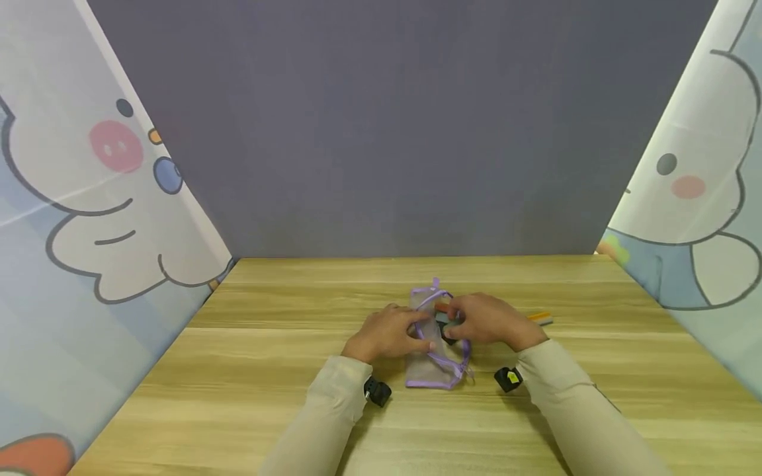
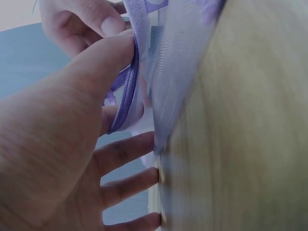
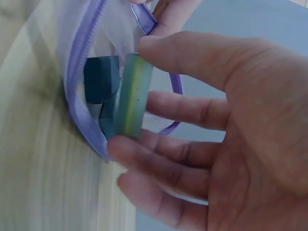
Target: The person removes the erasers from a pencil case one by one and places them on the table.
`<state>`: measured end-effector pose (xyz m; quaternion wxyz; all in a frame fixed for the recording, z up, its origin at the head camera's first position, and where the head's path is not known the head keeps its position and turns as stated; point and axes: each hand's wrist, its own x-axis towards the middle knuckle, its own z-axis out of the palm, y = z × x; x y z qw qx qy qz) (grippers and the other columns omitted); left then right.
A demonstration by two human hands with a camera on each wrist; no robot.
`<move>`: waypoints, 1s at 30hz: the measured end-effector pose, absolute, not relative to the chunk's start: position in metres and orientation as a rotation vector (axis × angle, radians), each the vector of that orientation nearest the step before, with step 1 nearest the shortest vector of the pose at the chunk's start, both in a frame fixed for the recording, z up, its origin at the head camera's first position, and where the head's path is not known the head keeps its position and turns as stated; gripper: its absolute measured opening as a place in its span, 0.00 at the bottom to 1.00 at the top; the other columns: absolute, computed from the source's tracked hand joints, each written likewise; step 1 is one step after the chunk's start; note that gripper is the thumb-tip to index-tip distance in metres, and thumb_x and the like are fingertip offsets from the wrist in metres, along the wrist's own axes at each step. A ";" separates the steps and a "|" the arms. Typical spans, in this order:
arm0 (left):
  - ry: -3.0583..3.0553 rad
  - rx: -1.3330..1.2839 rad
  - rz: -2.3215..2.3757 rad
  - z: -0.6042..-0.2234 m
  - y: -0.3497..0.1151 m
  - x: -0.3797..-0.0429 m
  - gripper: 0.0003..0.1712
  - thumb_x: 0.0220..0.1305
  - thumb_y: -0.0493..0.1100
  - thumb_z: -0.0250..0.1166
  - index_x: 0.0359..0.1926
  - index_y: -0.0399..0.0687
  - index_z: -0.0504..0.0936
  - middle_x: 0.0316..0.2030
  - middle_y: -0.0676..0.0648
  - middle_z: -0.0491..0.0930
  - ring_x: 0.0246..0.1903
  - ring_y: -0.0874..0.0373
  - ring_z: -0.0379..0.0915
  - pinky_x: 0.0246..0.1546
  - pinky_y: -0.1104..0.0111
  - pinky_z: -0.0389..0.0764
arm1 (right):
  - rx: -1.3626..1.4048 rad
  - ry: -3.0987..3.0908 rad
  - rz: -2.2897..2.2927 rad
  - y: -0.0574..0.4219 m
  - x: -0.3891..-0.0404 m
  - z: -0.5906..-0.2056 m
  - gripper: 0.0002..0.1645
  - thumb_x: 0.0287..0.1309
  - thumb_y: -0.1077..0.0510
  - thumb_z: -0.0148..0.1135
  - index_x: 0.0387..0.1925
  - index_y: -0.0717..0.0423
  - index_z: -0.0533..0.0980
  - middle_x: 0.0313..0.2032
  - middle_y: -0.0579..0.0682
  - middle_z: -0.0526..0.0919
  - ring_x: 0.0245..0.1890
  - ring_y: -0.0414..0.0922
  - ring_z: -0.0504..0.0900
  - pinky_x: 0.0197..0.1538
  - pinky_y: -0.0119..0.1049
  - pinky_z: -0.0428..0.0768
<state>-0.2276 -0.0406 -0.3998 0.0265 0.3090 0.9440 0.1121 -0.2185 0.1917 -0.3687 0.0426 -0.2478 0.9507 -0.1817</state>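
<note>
Pouch (image 1: pixel 424 371) gapes; right grip (image 1: pixel 487 320) obstructs opening.

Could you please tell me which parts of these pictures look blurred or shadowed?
Left wrist view: table grain smeared, pouch zipper sharper; right wrist view: table soft, striped block clearer; head view: dark shadows on the table beside both sleeves.

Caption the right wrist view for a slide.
A right hand grips a yellow-striped green block at the mouth of a purple-edged mesh pouch.

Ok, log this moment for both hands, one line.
left hand: pinches open mesh pouch | right hand: holds green striped block at pouch mouth | in pouch: dark block | table: orange-grey piece
</note>
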 end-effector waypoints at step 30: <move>2.942 0.985 0.318 -0.396 -0.041 -0.229 0.39 0.61 0.74 0.61 0.70 0.68 0.73 0.65 0.57 0.74 0.57 0.54 0.71 0.50 0.55 0.77 | -0.888 2.840 -0.550 0.192 -0.222 -0.367 0.14 0.58 0.50 0.72 0.43 0.51 0.84 0.50 0.51 0.85 0.41 0.46 0.83 0.42 0.44 0.81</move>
